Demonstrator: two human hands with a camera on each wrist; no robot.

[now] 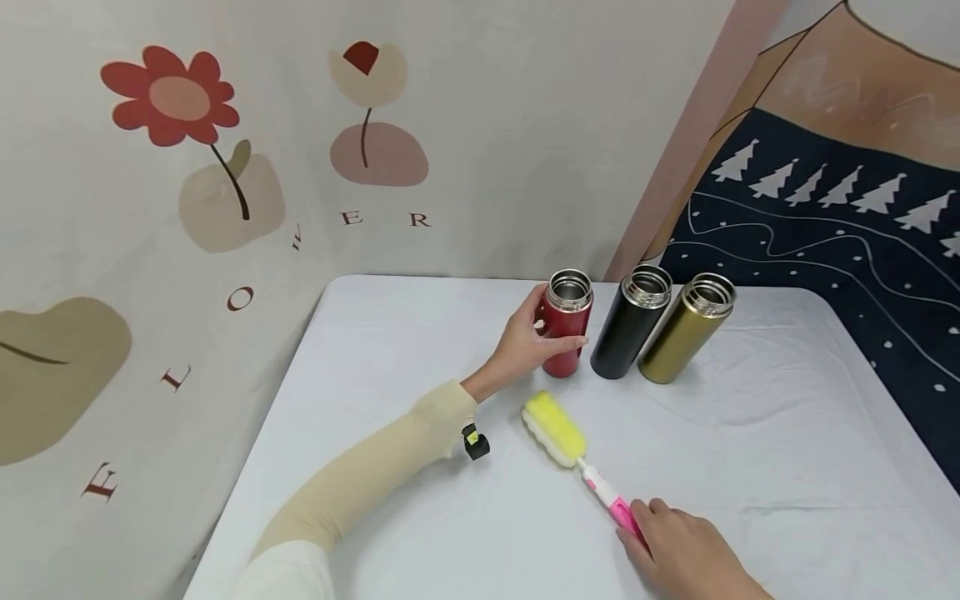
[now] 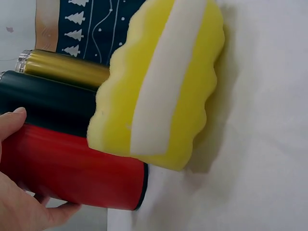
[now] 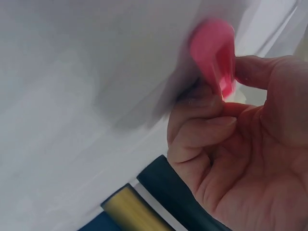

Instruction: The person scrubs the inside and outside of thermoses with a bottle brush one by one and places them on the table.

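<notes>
My left hand (image 1: 525, 342) wraps the upright red flask (image 1: 565, 323) on the tabletop (image 1: 750, 450); steel, rigid, likely slick, so I'd grip mid-body. My right hand (image 1: 678, 550) pinches the brush (image 1: 573, 450) by its pink handle; the sponge head is soft and light.

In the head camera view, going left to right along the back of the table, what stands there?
Left hand gripping the red flask → black flask → gold flask. All three flasks are open-topped and stand close together.
</notes>
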